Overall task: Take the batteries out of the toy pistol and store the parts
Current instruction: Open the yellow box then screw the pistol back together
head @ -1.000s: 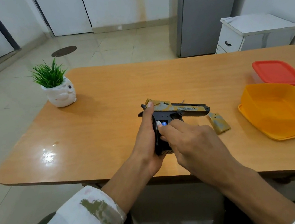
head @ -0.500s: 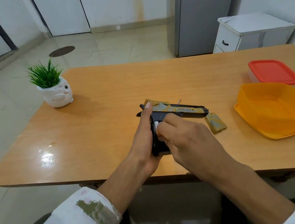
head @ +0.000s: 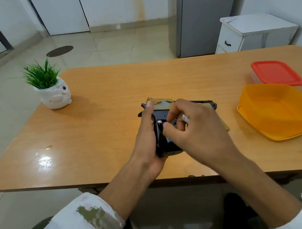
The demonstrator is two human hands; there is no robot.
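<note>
A: Step?
B: Battery removal. Left hand (head: 147,139) grips the toy pistol (head: 162,106) by its handle, on the table (head: 100,120) mid-front. Right hand (head: 202,127) curled, pinching one battery (head: 184,119), thumb digging at the second cell (head: 159,121) in the handle.
A: Next?
B: Likely pry it free, then the orange tub (head: 277,111).
A: Text?
B: None readable; battery mark blurred.

Home room: fridge (head: 204,14), drawer cabinet (head: 253,33), wooden table (head: 109,119).

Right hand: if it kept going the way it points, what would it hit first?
The black grip of the toy pistol: the right hand, a battery tucked between its fingers, points left into it and seems to touch it. Just behind, the left hand holds the grip.
</note>
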